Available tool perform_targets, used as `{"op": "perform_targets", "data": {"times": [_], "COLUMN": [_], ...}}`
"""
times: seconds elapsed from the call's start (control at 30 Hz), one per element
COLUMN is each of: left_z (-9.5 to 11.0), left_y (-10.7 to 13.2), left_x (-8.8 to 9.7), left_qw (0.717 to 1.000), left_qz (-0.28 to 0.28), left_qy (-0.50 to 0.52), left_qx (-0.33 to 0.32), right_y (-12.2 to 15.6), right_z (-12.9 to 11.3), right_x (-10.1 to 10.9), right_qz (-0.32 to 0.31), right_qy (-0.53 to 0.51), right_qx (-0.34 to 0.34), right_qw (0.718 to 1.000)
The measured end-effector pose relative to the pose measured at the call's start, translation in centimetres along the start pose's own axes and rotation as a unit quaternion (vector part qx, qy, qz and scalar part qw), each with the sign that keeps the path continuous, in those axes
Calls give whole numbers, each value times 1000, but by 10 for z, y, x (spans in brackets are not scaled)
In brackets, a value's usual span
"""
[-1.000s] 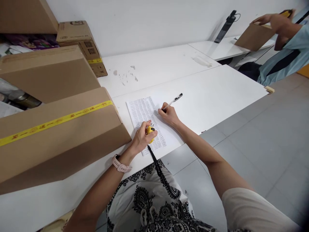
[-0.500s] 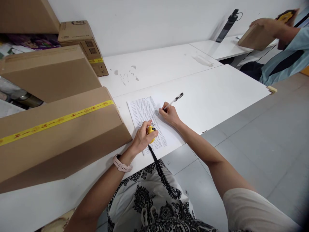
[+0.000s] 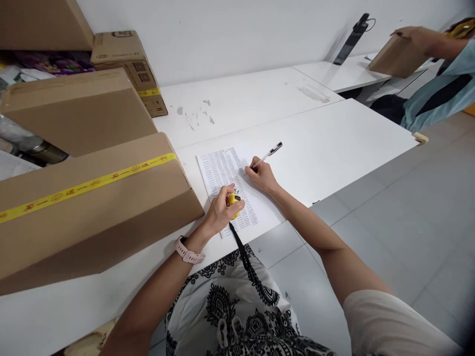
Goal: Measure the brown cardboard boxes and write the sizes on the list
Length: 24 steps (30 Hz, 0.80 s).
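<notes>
A printed sheet [image 3: 218, 170] with columns of small text lies on the white table [image 3: 334, 143]. My right hand [image 3: 262, 174] is closed around a pen [image 3: 270, 152], its tip down at the sheet's right part and its dark cap end pointing up and right. Over the lower left of the sheet, my left hand [image 3: 221, 210] is closed on a small yellow tape measure [image 3: 234, 199], and a black strap [image 3: 238, 240] hangs from it toward my lap. What is written under the pen tip is too small to read.
A large cardboard box [image 3: 92, 207] with yellow tape sits close to my left arm, with more boxes [image 3: 81, 109] behind. At the back right stand a dark bottle [image 3: 352, 39] and a person in a light blue sleeve [image 3: 438, 99], whose hand holds a cardboard box [image 3: 399, 55].
The other person's hand and the yellow tool near it have shifted to the right, and the box there has tilted slightly. My hands stay nearly in place.
</notes>
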<state>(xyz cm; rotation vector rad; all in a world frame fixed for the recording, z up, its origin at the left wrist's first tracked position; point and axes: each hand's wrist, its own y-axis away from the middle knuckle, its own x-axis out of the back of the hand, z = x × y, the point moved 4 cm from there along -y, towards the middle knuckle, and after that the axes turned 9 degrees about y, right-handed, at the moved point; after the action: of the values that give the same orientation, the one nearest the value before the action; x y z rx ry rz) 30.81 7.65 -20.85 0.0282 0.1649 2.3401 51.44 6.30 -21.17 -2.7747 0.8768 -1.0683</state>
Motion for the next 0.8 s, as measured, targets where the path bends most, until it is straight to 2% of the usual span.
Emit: {"op": "perform_targets", "data": {"times": [0.8], "left_z": [3], "left_y": [1], "left_x": [-1], "left_qw": [1000], "left_qz": [0], "left_qy": [-13], "left_qx": [5], "right_y": [0], "right_z": [2], "right_x": [2], "right_qz": [6], "right_qy": [-8], "right_qx": [-3], "right_qw": [1000]}}
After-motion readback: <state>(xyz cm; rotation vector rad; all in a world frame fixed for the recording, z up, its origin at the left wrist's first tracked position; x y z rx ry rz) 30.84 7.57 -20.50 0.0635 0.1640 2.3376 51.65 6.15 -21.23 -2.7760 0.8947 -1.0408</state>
